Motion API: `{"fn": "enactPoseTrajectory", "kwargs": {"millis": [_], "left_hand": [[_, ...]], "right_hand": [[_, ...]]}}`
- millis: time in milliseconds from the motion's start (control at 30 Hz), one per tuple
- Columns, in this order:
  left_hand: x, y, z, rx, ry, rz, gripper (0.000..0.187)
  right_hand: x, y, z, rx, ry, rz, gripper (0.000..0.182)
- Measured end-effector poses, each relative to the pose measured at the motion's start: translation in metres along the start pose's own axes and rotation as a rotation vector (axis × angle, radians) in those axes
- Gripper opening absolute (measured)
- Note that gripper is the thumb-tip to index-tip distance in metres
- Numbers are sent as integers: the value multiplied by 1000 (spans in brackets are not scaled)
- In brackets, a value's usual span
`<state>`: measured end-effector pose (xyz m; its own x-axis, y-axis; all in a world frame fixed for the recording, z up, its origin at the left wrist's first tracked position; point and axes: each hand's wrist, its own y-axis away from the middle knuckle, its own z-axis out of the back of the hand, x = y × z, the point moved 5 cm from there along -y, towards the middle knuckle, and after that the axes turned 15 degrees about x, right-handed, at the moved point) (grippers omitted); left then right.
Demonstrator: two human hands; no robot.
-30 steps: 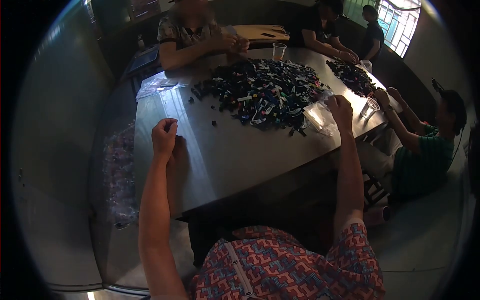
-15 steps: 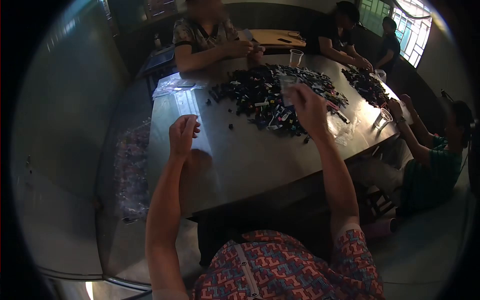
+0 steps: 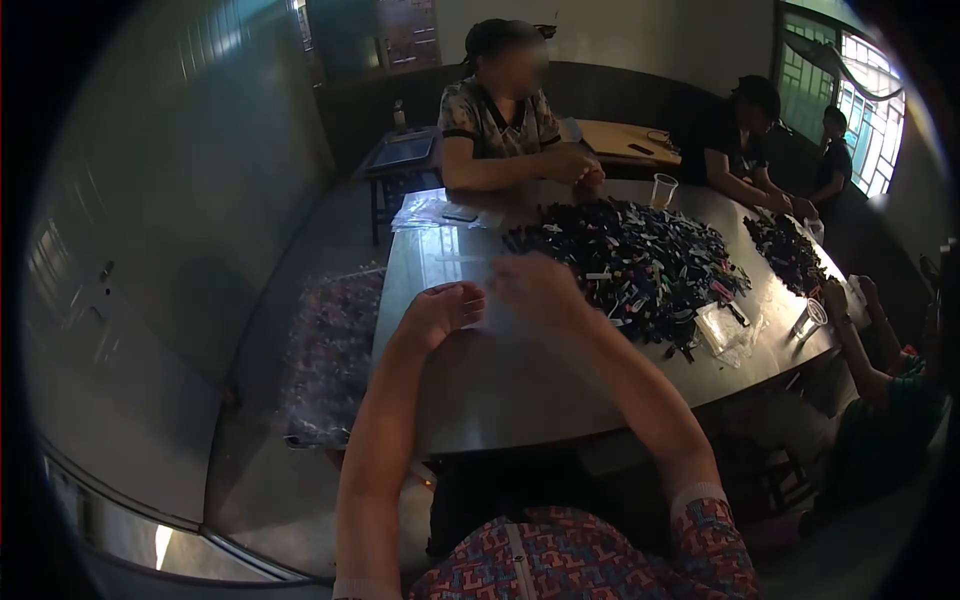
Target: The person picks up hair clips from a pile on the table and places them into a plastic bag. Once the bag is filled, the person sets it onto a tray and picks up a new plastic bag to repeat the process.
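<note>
Holds half-curled left hand near motion-blurred right hand, left of mostly black heap of small plastic-looking pieces, perhaps for working room; cannot tell either grasp.

From where I stand: table looks metal, smooth, satin sheen, glossy under the light. Pile of small pieces, plastic-looking, rough overall, some glossy. Bags thin clear plastic, shiny; packet clear plastic too, crinkled. Cup smooth see-through plastic. Desk wood-look, smooth. Shirt printed cloth, matt. Wall smooth, faintly glossy.
</note>
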<state>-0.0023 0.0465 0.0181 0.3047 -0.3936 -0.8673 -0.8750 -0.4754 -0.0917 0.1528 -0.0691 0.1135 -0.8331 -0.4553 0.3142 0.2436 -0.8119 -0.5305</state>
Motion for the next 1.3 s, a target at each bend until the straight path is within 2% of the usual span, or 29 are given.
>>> {"fn": "enactPoseTrajectory", "kwargs": {"millis": [33,100,167,200,267,367,433,500,533,633,733,800,833,900,1133,1200,1300], "left_hand": [[2,1,4,-91,-21,-25,22],[8,-1,10,-113,-13,-63,22],[9,-4,10,-132,-10,-99,21],[9,-5,7,-134,-50,-113,21],[11,-5,3,-151,-83,-121,21],[13,-6,2,-156,-172,-117,25],[9,-3,-7,-173,-189,-127,26],[6,0,-11,-201,-231,-163,26],[9,2,-12,-211,-233,-139,26],[6,-4,-17,-192,-208,-183,25],[4,-3,-20,-195,-300,-207,23],[3,-3,-22,-200,-349,-236,21],[3,-4,-21,-200,-352,-236,21],[5,-6,-22,-222,-441,-231,22],[8,-5,-25,-219,-636,-185,25],[9,-6,-26,-207,-692,-163,26],[6,-5,-32,-195,-780,-160,26]], "right_hand": [[-23,-17,19,-13,-129,-183,28],[-72,-53,68,-332,-506,-91,26],[-71,-51,110,-595,-484,-175,25],[-66,-46,116,-588,-490,-178,25],[-56,-38,106,-423,-493,-177,24],[-63,-19,46,-357,-551,-150,23],[-67,-5,14,-332,-595,-212,21],[-56,9,-10,-293,-438,-221,19],[-53,14,-16,-293,-457,-240,19],[-42,9,-8,-248,-363,-139,17],[-28,11,-1,-310,-311,-92,15],[-11,10,4,-345,-186,37,14],[-8,9,4,-348,-188,39,14],[8,7,1,-303,4,157,15],[4,7,-19,-171,123,-35,21],[-2,6,-22,-82,9,-120,20],[-4,7,-22,-21,73,-82,15]]}}
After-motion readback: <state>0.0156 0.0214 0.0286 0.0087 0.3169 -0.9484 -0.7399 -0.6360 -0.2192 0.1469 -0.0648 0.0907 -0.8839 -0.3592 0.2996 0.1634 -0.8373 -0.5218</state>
